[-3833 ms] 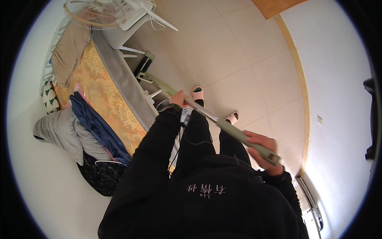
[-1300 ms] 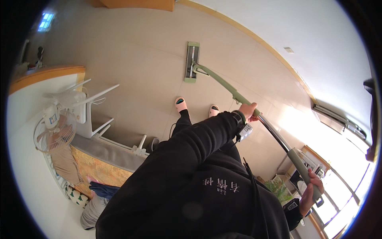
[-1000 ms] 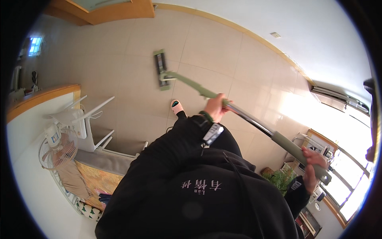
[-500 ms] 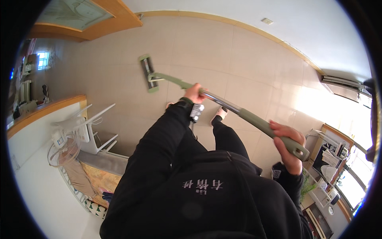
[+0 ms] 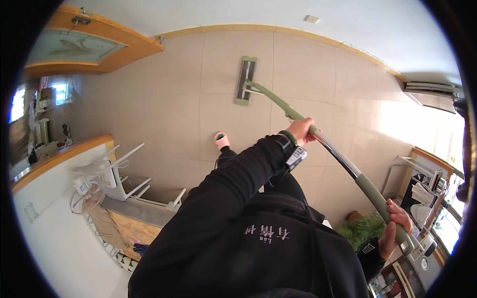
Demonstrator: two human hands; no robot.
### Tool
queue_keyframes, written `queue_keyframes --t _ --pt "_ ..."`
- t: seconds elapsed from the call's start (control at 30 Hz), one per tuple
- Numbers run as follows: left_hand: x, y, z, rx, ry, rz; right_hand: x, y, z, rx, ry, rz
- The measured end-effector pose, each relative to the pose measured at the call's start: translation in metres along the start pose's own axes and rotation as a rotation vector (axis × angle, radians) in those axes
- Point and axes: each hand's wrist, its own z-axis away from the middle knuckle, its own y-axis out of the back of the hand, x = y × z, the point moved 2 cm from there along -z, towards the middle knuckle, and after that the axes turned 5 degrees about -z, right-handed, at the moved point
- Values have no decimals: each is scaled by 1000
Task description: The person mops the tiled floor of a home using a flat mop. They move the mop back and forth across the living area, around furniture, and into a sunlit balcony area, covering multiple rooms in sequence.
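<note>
A flat mop (image 5: 340,156) with a green and silver pole slants across the view. Its narrow green and grey head (image 5: 245,82) lies on the beige tiled floor, ahead of my feet. Partway down the pole, just above the curved green neck, my left hand (image 5: 301,131) is wrapped round it. At the top end my right hand (image 5: 398,224) is closed about the green grip, thumb on one side and fingers on the other. The finger undersides of both hands are hidden.
An orange wooden door (image 5: 136,42) with a glass panel stands at the far left. An upturned white stool (image 5: 115,171) and a fan (image 5: 89,193) are at the left. At the right are a potted fern (image 5: 365,229) and a cluttered shelf (image 5: 422,191). A wall socket (image 5: 312,19) shows ahead.
The mop head has moved right across the floor. Both hands have shifted right with the pole, and the right hand is lower in view. My stance has changed, with one foot forward.
</note>
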Motion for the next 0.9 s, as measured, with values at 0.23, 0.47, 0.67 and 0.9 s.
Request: queue_keyframes --t 0.23,0.47,0.67,0.9 --pt "134 131 22 137 -302 15 33 -126 -88 -257 13 -237" --pt "258 268 -25 426 -155 -279 51 -246 -135 -465 -77 -300" --pt "161 141 -77 316 23 -372 37 -148 -87 -150 -298 -23" --pt "86 2 -41 62 329 -566 -38 -89 7 379 -421 -15"
